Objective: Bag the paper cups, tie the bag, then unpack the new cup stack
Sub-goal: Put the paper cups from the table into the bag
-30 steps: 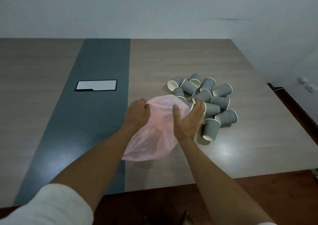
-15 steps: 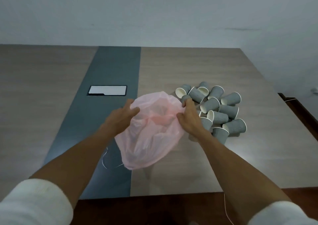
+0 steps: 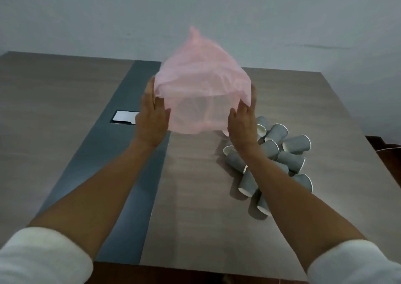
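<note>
Both hands, left hand (image 3: 152, 121) and right hand (image 3: 243, 127), now grip pink bag (image 3: 201, 84) puffed open, lifted mid-frame | cups (image 3: 282, 153) unbagged lower right

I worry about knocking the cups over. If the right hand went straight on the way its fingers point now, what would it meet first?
Probably nothing but the pink bag it holds. The right hand points up and away, above the grey cups, toward the wall; depth is unclear.
</note>
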Action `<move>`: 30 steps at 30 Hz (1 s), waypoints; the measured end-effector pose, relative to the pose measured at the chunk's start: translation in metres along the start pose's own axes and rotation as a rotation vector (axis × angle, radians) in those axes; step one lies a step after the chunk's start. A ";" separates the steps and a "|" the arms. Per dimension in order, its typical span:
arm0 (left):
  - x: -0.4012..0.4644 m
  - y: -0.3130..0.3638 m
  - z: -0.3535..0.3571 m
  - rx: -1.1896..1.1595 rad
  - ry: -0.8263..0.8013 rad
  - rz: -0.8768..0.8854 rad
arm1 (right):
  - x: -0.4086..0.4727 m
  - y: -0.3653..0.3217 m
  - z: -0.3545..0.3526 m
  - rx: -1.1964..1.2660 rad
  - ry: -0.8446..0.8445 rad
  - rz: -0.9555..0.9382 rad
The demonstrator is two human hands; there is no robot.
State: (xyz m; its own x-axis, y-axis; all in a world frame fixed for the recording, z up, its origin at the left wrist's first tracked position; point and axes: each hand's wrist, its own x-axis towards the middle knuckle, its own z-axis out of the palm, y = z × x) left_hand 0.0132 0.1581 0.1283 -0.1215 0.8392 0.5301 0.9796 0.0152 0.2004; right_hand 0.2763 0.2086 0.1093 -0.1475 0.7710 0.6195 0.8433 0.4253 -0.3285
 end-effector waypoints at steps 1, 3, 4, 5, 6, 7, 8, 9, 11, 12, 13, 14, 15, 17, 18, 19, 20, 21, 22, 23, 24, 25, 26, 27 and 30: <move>-0.001 -0.006 0.010 0.037 -0.237 -0.040 | -0.002 0.011 0.010 -0.040 -0.262 0.039; -0.020 -0.014 0.029 0.129 -0.848 -0.115 | -0.019 0.043 0.037 -0.208 -0.973 0.085; -0.027 -0.018 0.034 0.175 -1.032 -0.174 | -0.023 0.058 0.045 -0.233 -1.139 0.080; -0.029 -0.016 0.032 0.171 -1.094 -0.217 | -0.023 0.068 0.046 -0.201 -1.171 0.050; -0.025 -0.013 0.030 0.107 -1.041 -0.265 | -0.017 0.076 0.048 -0.133 -1.121 0.009; -0.019 -0.007 0.028 0.076 -0.935 -0.307 | -0.009 0.077 0.048 -0.061 -1.071 0.001; -0.014 0.001 0.023 0.100 -0.843 -0.340 | -0.001 0.077 0.045 0.027 -1.036 0.014; -0.009 0.008 0.017 0.149 -0.756 -0.345 | 0.007 0.078 0.043 0.096 -1.006 0.037; -0.004 0.015 0.013 0.275 -0.641 -0.287 | 0.019 0.082 0.043 0.160 -0.963 0.066; -0.005 0.017 0.011 0.320 -0.636 -0.250 | 0.022 0.086 0.045 0.176 -0.954 0.075; -0.006 0.016 0.011 0.345 -0.649 -0.225 | 0.025 0.088 0.045 0.185 -0.959 0.076; -0.008 0.014 0.012 0.355 -0.663 -0.212 | 0.025 0.089 0.046 0.232 -0.984 0.088; -0.010 0.012 0.013 0.358 -0.675 -0.201 | 0.024 0.092 0.048 0.346 -1.017 0.145; -0.013 0.008 0.018 0.367 -0.690 -0.161 | 0.024 0.094 0.049 0.681 -0.949 0.461; -0.013 0.007 0.020 0.363 -0.690 -0.158 | 0.024 0.097 0.052 0.739 -0.772 0.581; -0.012 0.007 0.024 0.352 -0.686 -0.169 | 0.027 0.102 0.057 0.676 -0.590 0.629; -0.011 0.007 0.028 0.334 -0.681 -0.189 | 0.029 0.109 0.063 0.560 -0.493 0.633; -0.010 0.009 0.033 0.311 -0.682 -0.210 | 0.031 0.119 0.069 0.436 -0.492 0.608; -0.008 0.012 0.038 0.288 -0.684 -0.222 | 0.032 0.126 0.074 0.319 -0.559 0.564; -0.006 0.014 0.043 0.263 -0.679 -0.225 | 0.033 0.131 0.081 0.227 -0.655 0.507; -0.003 0.016 0.048 0.232 -0.664 -0.227 | 0.034 0.135 0.089 0.146 -0.741 0.437; 0.000 0.018 0.053 0.204 -0.647 -0.226 | 0.034 0.137 0.098 0.065 -0.796 0.360; 0.004 0.020 0.059 0.180 -0.637 -0.222 | 0.035 0.137 0.106 -0.014 -0.822 0.284; 0.007 0.022 0.063 0.162 -0.632 -0.219 | 0.037 0.138 0.116 -0.083 -0.825 0.218; 0.021 0.023 0.076 0.116 -0.626 -0.208 | 0.039 0.136 0.144 -0.218 -0.755 0.159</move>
State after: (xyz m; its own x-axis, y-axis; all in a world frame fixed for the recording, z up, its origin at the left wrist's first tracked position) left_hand 0.0457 0.2174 0.0812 -0.2281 0.9690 -0.0954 0.9609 0.2398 0.1384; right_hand 0.3112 0.3651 -0.0136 -0.2611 0.9602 -0.0986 0.9541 0.2413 -0.1772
